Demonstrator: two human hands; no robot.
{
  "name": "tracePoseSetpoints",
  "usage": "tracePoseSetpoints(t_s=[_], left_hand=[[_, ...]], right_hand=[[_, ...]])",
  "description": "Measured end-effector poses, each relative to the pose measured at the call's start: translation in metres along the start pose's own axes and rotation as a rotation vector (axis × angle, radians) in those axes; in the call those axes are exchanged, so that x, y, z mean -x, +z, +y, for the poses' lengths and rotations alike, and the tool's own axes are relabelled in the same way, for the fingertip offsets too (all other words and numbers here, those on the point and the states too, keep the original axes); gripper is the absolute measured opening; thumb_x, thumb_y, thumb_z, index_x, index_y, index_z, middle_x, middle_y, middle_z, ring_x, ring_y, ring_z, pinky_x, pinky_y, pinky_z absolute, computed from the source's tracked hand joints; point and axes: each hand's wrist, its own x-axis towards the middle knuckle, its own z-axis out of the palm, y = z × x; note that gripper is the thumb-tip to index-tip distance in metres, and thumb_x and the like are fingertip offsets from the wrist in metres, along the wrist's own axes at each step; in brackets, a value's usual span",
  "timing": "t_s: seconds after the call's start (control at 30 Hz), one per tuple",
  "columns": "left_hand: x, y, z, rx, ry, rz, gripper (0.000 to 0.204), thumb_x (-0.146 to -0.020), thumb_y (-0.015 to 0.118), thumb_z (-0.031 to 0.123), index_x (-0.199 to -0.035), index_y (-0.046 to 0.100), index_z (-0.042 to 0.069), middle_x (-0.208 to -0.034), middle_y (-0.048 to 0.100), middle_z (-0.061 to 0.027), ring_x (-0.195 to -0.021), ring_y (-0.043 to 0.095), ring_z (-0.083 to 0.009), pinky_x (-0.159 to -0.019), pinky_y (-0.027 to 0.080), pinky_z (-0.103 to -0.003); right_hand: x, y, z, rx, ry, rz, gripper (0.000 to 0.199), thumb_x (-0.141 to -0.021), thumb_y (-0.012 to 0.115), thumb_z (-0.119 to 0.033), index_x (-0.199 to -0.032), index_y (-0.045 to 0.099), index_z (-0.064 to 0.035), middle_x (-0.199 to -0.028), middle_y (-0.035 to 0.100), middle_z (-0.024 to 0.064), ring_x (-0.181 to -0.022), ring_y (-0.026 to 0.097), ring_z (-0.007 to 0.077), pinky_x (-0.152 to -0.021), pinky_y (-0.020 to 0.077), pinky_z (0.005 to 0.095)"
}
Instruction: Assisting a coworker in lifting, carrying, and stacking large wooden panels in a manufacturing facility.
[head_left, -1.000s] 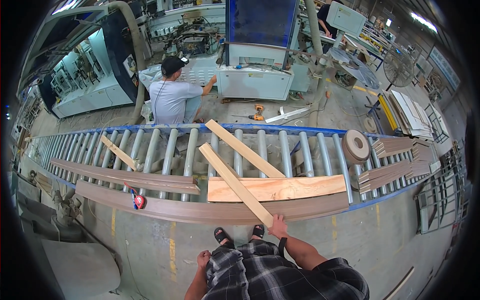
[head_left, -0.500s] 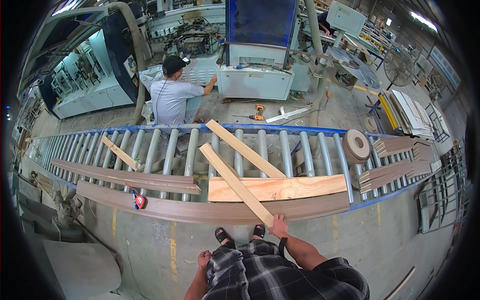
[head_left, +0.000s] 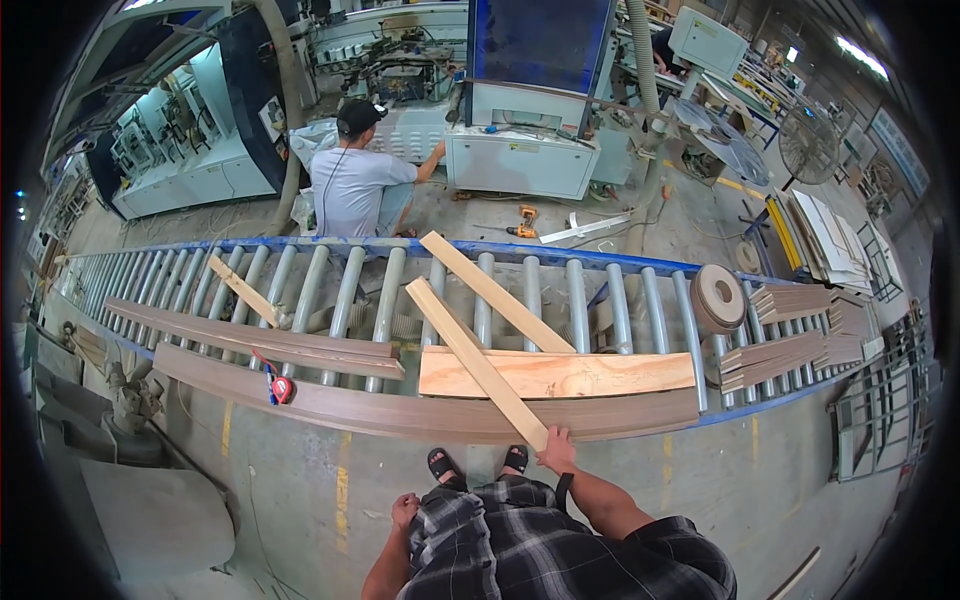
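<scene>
My right hand grips the near end of a pale wooden strip, which slants away to the far left across the other boards. Beneath it lie a wider light plank with visible grain and a long brown board along the near edge of the roller conveyor. A second pale strip rests diagonally beyond it, apart from my hands. My left hand hangs low beside my body, its fingers curled in, with nothing visible in it.
Brown boards and a red tape measure lie on the left. To the right are a brown roll and stacked brown pieces. Across the conveyor a person crouches by a machine cabinet, near an orange drill.
The view has shifted slightly. My right hand stays on the strip's near end, and the boards keep their places. The crouching person's arm remains stretched toward the cabinet.
</scene>
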Motion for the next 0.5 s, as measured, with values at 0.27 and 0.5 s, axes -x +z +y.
tracePoseSetpoints(t_s=[0.27,0.5], left_hand=[[-0.0018,-0.0007,-0.0088,-0.018,0.036,-0.015,0.030,-0.073,0.058,0.016,-0.094,0.054,-0.005,-0.076,0.057,-0.0056,-0.068,0.054,-0.0112,-0.063,0.044,-0.023],[-0.0009,-0.0019,-0.0018,-0.037,0.022,-0.006,0.031,-0.072,0.058,0.017,-0.093,0.054,-0.004,-0.076,0.057,-0.0054,-0.069,0.054,-0.0112,-0.064,0.043,-0.022]], right_hand=[[-0.0014,0.0018,-0.0006,0.029,0.011,0.003,0.067,-0.048,0.076,-0.020,-0.098,0.034,-0.0070,-0.102,0.036,0.0149,-0.094,0.047,0.0322,-0.071,0.0457,0.0402],[-0.0014,0.0015,-0.0009,0.025,0.013,0.008,0.067,-0.048,0.076,-0.020,-0.098,0.034,-0.0073,-0.102,0.037,0.0146,-0.093,0.048,0.0321,-0.071,0.0457,0.0405]])
